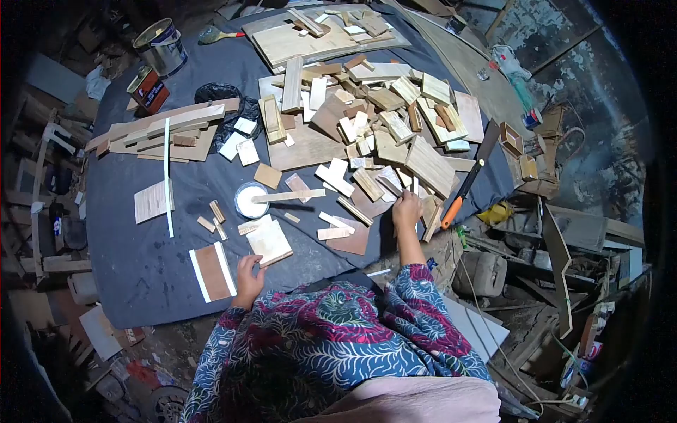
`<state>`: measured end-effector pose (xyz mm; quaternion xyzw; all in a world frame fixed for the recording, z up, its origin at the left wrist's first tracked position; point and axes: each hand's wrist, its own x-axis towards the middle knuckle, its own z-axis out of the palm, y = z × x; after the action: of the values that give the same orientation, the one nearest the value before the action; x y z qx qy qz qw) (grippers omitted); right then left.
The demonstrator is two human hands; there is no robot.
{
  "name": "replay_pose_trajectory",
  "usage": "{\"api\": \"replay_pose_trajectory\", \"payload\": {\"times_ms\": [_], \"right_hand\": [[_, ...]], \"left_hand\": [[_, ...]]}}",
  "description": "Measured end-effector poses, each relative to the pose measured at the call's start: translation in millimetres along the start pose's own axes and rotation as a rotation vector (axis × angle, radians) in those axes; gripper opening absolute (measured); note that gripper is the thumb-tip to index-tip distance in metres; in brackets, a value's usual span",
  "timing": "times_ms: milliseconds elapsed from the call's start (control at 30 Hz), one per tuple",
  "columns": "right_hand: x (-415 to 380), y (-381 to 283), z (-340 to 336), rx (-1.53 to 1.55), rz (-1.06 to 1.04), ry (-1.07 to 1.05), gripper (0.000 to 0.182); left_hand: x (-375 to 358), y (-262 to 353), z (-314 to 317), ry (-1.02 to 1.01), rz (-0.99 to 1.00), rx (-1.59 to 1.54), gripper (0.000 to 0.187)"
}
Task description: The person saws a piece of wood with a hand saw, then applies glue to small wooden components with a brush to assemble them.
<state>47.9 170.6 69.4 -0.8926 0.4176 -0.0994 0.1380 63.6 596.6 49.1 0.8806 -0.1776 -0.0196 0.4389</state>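
My left hand (249, 280) is at the near left corner of a pale square wooden block (271, 242), fingers curled and the thumb below the corner, closed on its edge. A smaller wood piece (254, 225) lies against the block's far side. To the left lies a brown panel (212, 271) with two white edge strips. At the near edge of the wood heap, my right hand (407, 211) is closed on a narrow pale wooden strip (415, 185). A tub of white paste (252, 201) has a flat wooden stick (289, 196) across it.
Many wood offcuts (388, 144) are heaped on the dark cloth (134, 282). An orange-handled saw (451, 211) lies at the right edge. Paint cans (161, 53) and a brush (211, 35) are at the far left. Stacked planks (162, 134) and a long thin strip (168, 176) lie left.
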Motion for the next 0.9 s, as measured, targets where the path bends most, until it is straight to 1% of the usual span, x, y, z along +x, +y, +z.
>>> {"api": "replay_pose_trajectory", "payload": {"times_ms": [33, 100, 133, 167, 233, 267, 300, 367, 400, 433, 500, 533, 567, 633, 667, 700, 767, 800, 833, 900], "right_hand": [[2.3, 0.8, 4.1, 0.002, 0.001, -0.001, 0.029], [-1.0, -20.2, -3.1, -0.146, -0.124, 0.193, 0.031], [0.1, -23.3, 3.1, -0.116, -0.174, 0.136, 0.033], [-0.7, -31.3, 3.9, -0.050, -0.200, 0.044, 0.031], [-1.4, -41.0, 6.0, 0.000, -0.281, -0.065, 0.029], [-2.1, -48.4, 0.4, 0.093, -0.303, 0.002, 0.027], [6.6, -44.9, 10.4, 0.132, -0.339, 0.108, 0.026], [28.8, -47.1, 7.9, 0.054, -0.316, 0.191, 0.034], [40.0, -52.6, -2.1, -0.001, -0.300, 0.183, 0.045], [49.6, -56.3, -13.0, -0.044, -0.349, 0.262, 0.047], [74.3, -53.8, -21.0, -0.075, -0.453, 0.207, 0.044], [84.8, -49.4, -23.1, -0.119, -0.556, 0.216, 0.026], [93.3, -40.8, -19.6, -0.115, -0.552, 0.217, 0.026], [107.2, -28.0, -4.7, -0.172, -0.733, 0.270, 0.008], [103.4, -31.2, -16.6, -0.109, -0.710, 0.391, 0.007], [101.1, -29.6, -21.8, -0.102, -0.712, 0.391, 0.007], [97.5, -19.6, -27.6, -0.216, -0.565, 0.253, 0.009], [96.3, -15.2, -28.6, -0.227, -0.552, 0.183, 0.009], [98.0, -12.7, -29.5, -0.223, -0.547, 0.185, 0.009], [104.5, -14.0, -43.5, -0.151, -0.398, -0.204, 0.012]], "left_hand": [[0.5, 1.1, 0.0, -0.001, 0.001, 0.003, 0.031], [0.9, -0.6, 0.3, -0.008, 0.009, 0.011, 0.032], [1.0, -1.1, 0.8, -0.006, 0.012, 0.012, 0.032], [0.5, -1.6, 1.1, -0.009, 0.005, 0.014, 0.032], [1.3, -2.1, 1.4, 0.000, 0.004, 0.015, 0.033], [1.2, -1.5, 0.6, -0.003, 0.032, 0.021, 0.034], [1.4, -1.0, 0.7, -0.003, 0.057, 0.028, 0.034], [1.6, 1.3, 1.1, 0.003, 0.047, 0.025, 0.037], [1.3, 4.3, 0.2, -0.011, 0.004, 0.018, 0.038], [2.2, 7.6, -0.4, -0.028, -0.036, 0.011, 0.039], [4.1, 6.9, 3.1, -0.012, -0.035, 0.036, 0.040], [3.9, 6.7, 4.0, -0.014, -0.052, 0.068, 0.040], [4.3, 7.1, 5.1, -0.015, -0.068, 0.102, 0.040], [7.3, 10.4, 5.2, -0.012, -0.080, 0.126, 0.042], [7.8, 11.2, 5.0, -0.017, -0.101, 0.122, 0.042], [7.8, 11.2, 5.5, -0.022, -0.123, 0.118, 0.043], [8.2, 11.5, 6.7, -0.020, -0.141, 0.128, 0.044], [8.5, 12.0, 6.8, -0.026, -0.167, 0.137, 0.043], [9.9, 12.6, 7.5, -0.031, -0.190, 0.146, 0.043], [12.8, 14.4, 8.6, -0.034, -0.185, 0.154, 0.042]]}}
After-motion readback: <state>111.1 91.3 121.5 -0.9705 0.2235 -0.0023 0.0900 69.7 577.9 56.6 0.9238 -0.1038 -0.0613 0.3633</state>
